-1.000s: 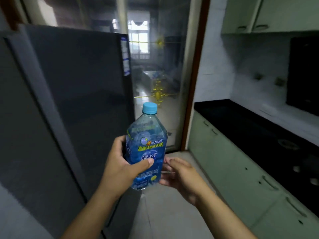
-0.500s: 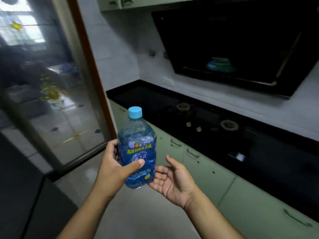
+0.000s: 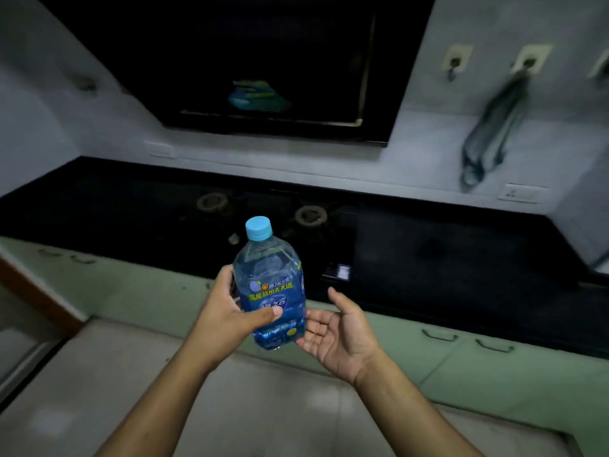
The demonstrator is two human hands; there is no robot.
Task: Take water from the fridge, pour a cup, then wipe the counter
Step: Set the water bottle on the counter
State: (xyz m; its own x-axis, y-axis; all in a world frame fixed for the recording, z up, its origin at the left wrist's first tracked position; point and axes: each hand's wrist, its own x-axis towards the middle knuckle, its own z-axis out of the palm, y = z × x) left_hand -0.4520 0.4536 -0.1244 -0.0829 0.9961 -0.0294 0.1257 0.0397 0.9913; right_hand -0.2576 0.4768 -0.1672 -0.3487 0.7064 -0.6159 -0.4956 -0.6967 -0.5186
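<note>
A clear water bottle [image 3: 270, 285] with a blue label and a light blue cap stands upright in the air in front of me. My left hand [image 3: 227, 316] grips its lower body, thumb across the label. My right hand [image 3: 339, 331] is open, palm up, just right of the bottle's base, its fingertips close to or touching the base. Beyond the bottle runs the black counter [image 3: 445, 258]. A blue-grey cloth [image 3: 487, 133] hangs from a wall hook at the upper right. No cup is in view.
A gas hob with two burners [image 3: 260, 212] sits in the counter right behind the bottle. A black range hood [image 3: 263, 61] hangs above it. Pale green cabinet doors [image 3: 461, 357] with handles line the counter front. A small dark object [image 3: 337, 271] lies near the counter's edge.
My view has turned right, from the fridge and glass door to facing the counter and hob. The bottle stays in my left hand; my right hand has opened wider, palm up, beside the base.
</note>
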